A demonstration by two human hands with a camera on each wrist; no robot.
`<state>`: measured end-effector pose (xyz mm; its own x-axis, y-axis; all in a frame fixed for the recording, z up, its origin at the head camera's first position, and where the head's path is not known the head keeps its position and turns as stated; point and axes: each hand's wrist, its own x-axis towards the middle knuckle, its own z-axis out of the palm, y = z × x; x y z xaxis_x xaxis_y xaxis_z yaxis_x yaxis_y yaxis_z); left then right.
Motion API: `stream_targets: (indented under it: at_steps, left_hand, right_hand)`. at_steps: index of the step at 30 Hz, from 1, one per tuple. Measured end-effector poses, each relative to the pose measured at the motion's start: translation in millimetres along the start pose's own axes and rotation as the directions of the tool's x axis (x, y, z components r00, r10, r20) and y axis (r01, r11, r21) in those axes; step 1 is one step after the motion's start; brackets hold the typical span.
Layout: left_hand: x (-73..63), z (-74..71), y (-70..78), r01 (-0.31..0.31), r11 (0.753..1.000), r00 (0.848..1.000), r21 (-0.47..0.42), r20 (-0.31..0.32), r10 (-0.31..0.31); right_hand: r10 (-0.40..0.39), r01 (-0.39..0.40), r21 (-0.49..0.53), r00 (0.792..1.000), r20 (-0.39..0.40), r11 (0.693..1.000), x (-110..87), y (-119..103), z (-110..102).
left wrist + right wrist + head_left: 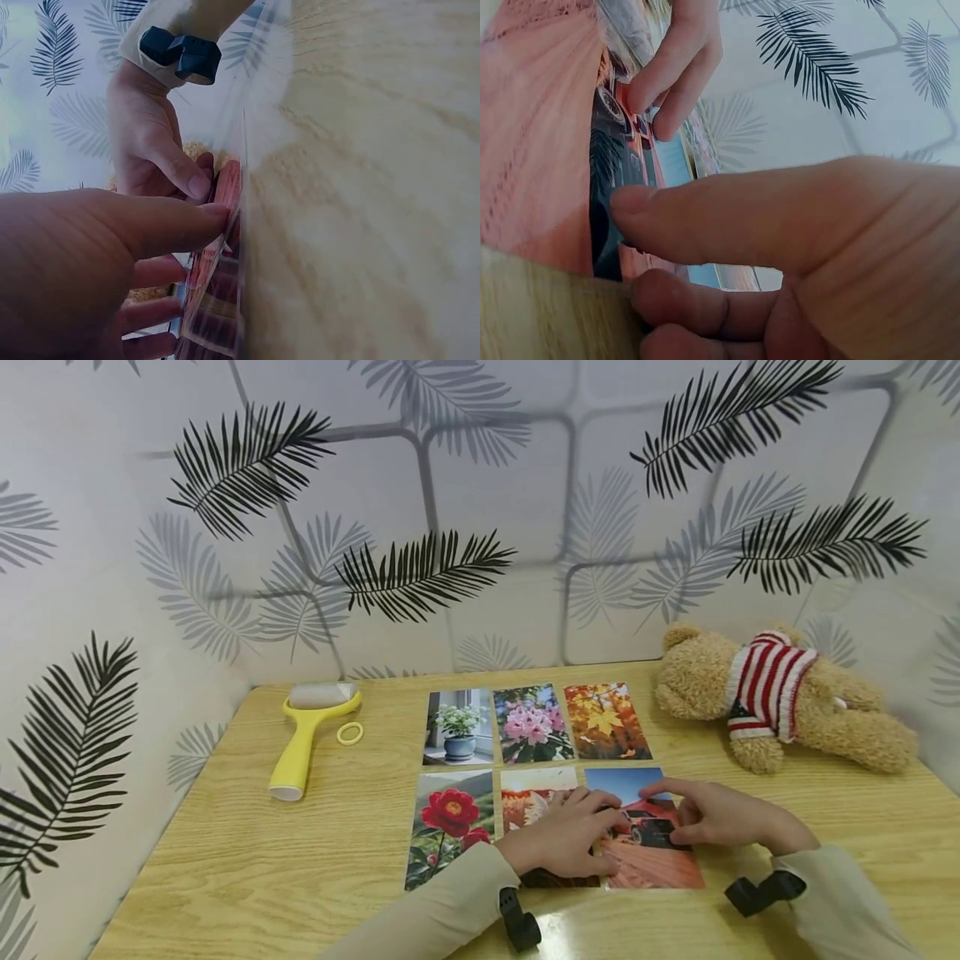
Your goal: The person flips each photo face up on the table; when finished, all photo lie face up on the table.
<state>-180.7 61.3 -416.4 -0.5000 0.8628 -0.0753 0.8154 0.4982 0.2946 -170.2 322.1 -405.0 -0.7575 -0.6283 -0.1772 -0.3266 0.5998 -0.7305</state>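
Observation:
Six photo cards lie in two rows on the wooden table. At the near right is a card (652, 868) with a red car on reddish ground under blue sky. My left hand (566, 839) lies across its left side and over the middle near card (516, 787), hiding much of that one. At its right side, my right hand (731, 817) touches it with the thumb on its face and the index finger stretched toward the top edge. In the right wrist view, the right thumb (705, 217) lies over the car picture, the other fingers bent near the card's edge.
A red flower card (450, 806) lies left of my left hand. Behind are cards of a potted plant (459, 727), pink blossoms (532, 722) and autumn leaves (606, 721). A yellow-handled lint roller (300, 747) and yellow ring (349, 733) lie left, a teddy bear (780, 693) right.

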Motion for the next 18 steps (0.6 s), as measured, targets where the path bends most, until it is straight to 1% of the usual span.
stream_targets:
  at_steps: [3, 6, 9, 12, 14, 15, 17, 18]
  left_hand:
    - [1.2, 0.2, 0.1, 0.005, 0.999, 1.000, -0.048, -0.008, -0.006]
    - [1.0, -0.8, -0.1, 0.010, 0.996, 1.000, -0.093, -0.014, -0.011]
    - [-1.8, -3.7, -0.8, 0.008, 0.994, 1.000, -0.105, -0.024, -0.010]
    - [-7.7, -6.4, -5.0, 0.000, 0.992, 0.999, -0.124, -0.053, -0.007]
    - [-13.3, -7.5, -10.1, -0.001, 0.990, 0.997, -0.143, -0.082, -0.011]
    - [-16.5, -7.7, -13.5, 0.000, 0.987, 0.995, -0.159, -0.095, -0.015]
    - [-24.0, -8.3, -21.3, 0.007, 0.982, 0.992, -0.187, -0.123, -0.031]
    - [-27.8, -8.5, -25.9, 0.012, 0.980, 0.989, -0.199, -0.140, -0.040]
  right_hand:
    - [-0.019, 0.018, 0.010, 1.000, 0.004, 1.000, 0.7, -1, -1]
    - [-0.031, 0.031, -0.006, 0.999, -0.022, 1.000, 2.9, -3, -1]
    - [-0.040, 0.037, -0.041, 0.996, -0.078, 0.998, 4.8, -7, 1]
    - [-0.069, 0.055, -0.091, 0.984, -0.162, 0.994, 6.7, -11, 4]
    - [-0.084, 0.048, -0.151, 0.967, -0.243, 0.987, 7.7, -14, 6]
    - [-0.090, 0.034, -0.189, 0.952, -0.294, 0.981, 7.8, -15, 7]
    - [-0.098, -0.006, -0.257, 0.916, -0.390, 0.966, 7.2, -16, 8]
    - [-0.110, -0.027, -0.298, 0.894, -0.434, 0.954, 6.6, -17, 9]
